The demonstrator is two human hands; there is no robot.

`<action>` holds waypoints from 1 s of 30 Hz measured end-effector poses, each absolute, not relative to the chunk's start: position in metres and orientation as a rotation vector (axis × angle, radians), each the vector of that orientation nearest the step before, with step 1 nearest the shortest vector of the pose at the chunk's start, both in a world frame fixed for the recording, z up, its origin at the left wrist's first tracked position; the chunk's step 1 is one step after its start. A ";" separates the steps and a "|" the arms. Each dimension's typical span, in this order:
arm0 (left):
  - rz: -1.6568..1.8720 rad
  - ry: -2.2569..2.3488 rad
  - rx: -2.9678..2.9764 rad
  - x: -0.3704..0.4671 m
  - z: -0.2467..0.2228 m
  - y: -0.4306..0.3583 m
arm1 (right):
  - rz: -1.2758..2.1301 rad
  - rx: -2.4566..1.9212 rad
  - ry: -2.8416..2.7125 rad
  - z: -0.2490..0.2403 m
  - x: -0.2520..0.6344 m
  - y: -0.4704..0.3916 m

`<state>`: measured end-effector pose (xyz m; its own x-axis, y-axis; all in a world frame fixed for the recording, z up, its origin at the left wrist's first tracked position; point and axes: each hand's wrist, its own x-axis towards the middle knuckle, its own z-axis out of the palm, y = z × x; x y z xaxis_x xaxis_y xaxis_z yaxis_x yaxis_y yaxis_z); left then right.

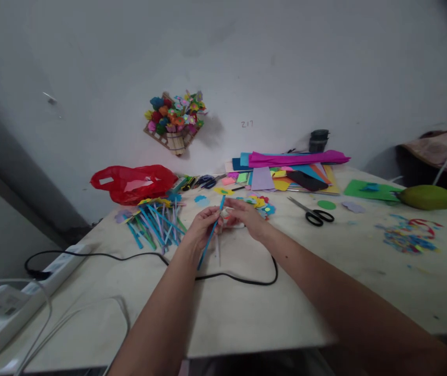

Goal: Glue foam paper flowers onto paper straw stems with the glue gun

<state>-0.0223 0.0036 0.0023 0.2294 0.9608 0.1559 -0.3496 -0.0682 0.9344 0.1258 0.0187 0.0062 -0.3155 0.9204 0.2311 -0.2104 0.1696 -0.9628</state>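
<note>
Two bare hands are working close together above the middle of a pale surface (258,324). The left hand (202,227) is holding a narrow blue strip (210,243), its fingers clamping around the upper part, so the strip is slanting with its lower end pointing back toward the person; this grip is probably steadying it while leaving the top within the other hand's reach. The right hand (249,216) is bending its fingers near that top end, beside a small white and red object (229,220) that the hands are partly hiding; whether these fingers are gripping anything, I cannot tell. To the left, a loose bundle of blue, green and purple strips (155,225) is lying just beside the hands, apparently for easy picking. Behind the right hand, flower cut-outs (269,209) are sitting within short reach. Farther right, black-handled scissors (313,215) are resting open, handles toward the person, which seems handy for grabbing. Small scraps (407,237) are lying well apart at the far right, likely out of the way. Coloured sheets (261,179) are lying toward the wall (270,68), probably leaving working room in front.
</note>
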 end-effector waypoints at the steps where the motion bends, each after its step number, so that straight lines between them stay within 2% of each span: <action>1: 1.220 0.711 1.149 -0.022 0.002 0.003 | 1.402 -0.720 -1.424 0.006 0.126 0.018; 15: 1.211 0.707 1.111 -0.027 -0.002 0.006 | 1.224 -0.902 -1.115 0.005 0.133 0.030; 22: 1.368 0.745 1.058 -0.025 0.001 0.008 | 1.492 -0.789 -1.423 0.002 0.126 0.020; 30: 1.673 0.839 0.864 -0.025 0.005 0.011 | 1.562 -0.755 -1.883 -0.005 0.114 0.008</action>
<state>-0.0252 0.0111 0.0048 -0.2129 0.9668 0.1411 -0.4650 -0.2273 0.8556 0.1141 0.0084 -0.0049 -0.6761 0.7331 0.0739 0.0627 0.1572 -0.9856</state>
